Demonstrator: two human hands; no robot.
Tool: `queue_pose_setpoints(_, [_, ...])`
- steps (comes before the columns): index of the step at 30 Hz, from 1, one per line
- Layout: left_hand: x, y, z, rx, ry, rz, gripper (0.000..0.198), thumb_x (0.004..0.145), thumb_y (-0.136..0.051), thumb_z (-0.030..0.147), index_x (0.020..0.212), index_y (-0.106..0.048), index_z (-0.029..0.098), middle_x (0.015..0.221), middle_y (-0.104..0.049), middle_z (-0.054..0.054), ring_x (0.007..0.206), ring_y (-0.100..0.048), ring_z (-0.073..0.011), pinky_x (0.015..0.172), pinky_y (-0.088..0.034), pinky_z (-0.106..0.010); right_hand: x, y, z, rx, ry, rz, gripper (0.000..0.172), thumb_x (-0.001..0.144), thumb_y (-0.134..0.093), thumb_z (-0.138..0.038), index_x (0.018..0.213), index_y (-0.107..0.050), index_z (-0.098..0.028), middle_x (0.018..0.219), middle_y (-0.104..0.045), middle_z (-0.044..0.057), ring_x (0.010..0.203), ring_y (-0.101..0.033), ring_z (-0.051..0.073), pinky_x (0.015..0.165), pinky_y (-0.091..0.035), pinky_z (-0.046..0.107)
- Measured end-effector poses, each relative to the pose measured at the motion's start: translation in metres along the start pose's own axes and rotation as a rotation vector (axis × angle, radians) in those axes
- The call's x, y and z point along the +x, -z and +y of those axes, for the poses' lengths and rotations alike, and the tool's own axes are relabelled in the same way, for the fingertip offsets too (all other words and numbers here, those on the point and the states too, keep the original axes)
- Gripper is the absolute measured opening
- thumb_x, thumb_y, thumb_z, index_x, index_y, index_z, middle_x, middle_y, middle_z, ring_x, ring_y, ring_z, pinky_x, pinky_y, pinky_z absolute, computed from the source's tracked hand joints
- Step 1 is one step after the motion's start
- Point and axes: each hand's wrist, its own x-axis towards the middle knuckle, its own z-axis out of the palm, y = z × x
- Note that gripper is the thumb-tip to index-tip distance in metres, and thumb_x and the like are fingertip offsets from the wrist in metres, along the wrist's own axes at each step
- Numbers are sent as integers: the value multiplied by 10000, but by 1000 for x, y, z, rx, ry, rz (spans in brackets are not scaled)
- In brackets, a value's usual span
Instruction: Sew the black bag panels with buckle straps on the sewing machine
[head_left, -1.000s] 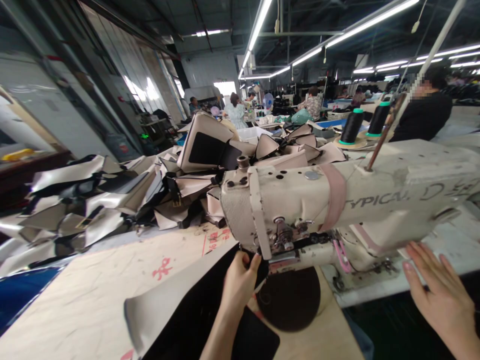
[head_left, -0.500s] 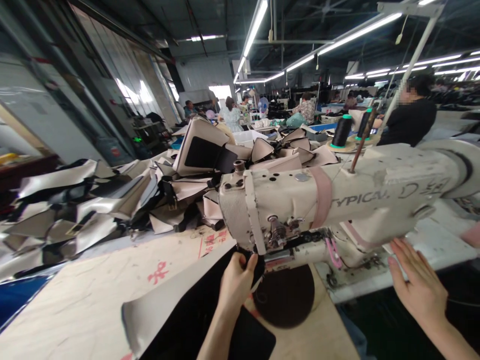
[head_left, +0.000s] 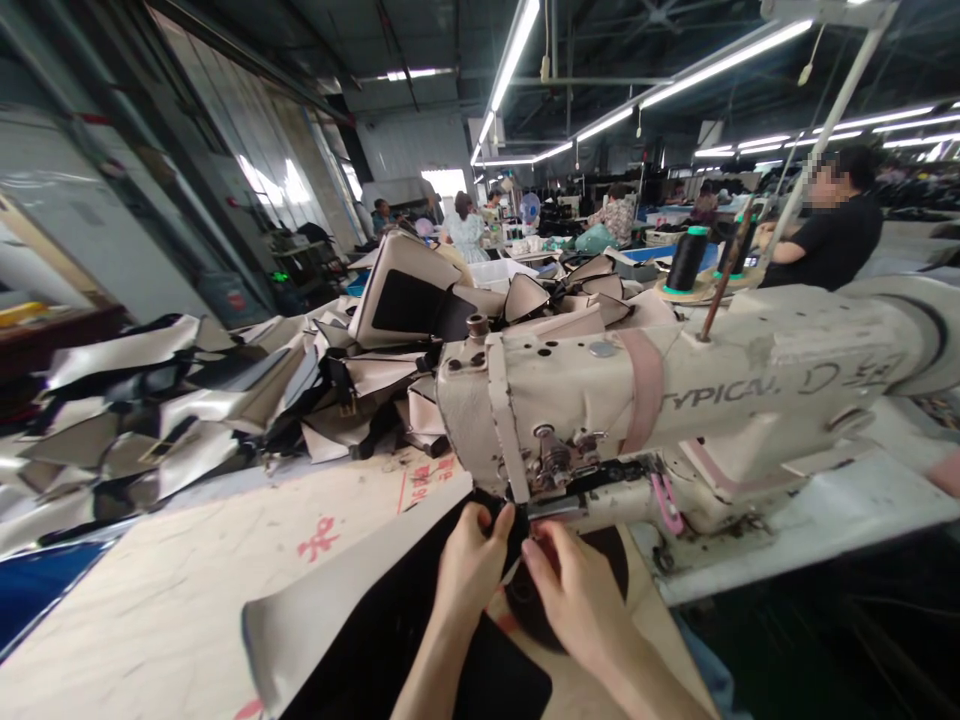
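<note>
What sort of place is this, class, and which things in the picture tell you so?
Most likely a sewing workshop or factory: a sewing machine fills the foreground, a spool of black thread stands behind it, and a heap of beige and black pieces lies to the left.

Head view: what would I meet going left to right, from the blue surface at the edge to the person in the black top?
Blue surface → large red character → left hand → right hand → pink looped piece → person in the black top.
</note>
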Motion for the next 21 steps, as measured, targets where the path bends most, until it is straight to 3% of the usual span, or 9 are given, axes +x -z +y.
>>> queue_pose_setpoints(3, [0,1,2,30,-9,-9,363,735,-480,541,602,-377,218,489,-406,61,470,-377,-119,485,-254,-232,15,-33,-4,19,-89,3,244,853,-431,-284,942,-579,-111,826,-642,131,763,-621,252,658,-422,283])
queue_pose_setpoints(10, [0,2,2,86,-16,-33,350,754,-452,545,620,-391,227,486,-450,50,473,-418,-137,489,-257,-232,21,-42,-2,206,-221,115,298,881,-341,-282,795,-602,-167,726,-643,79,645,-590,192,582,-372,240])
queue_pose_setpoints(15, [2,6,8,151,-9,-30,342,744,-474,515,596,-356,230,479,-441,43,481,-405,-146,500,-250,-239,23,-62,0,391,-387,239,334,867,-362,-326,690,-600,-173,668,-635,56,600,-560,168,532,-371,225])
queue_pose_setpoints(21, [11,8,9,199,-20,-48,306,750,-465,476,597,-367,229,503,-450,33,513,-420,-156,508,-261,-241,29,-77,4,613,-523,291,387,847,-390,-415,584,-532,-170,455,-514,-7,425,-447,117,404,-312,208])
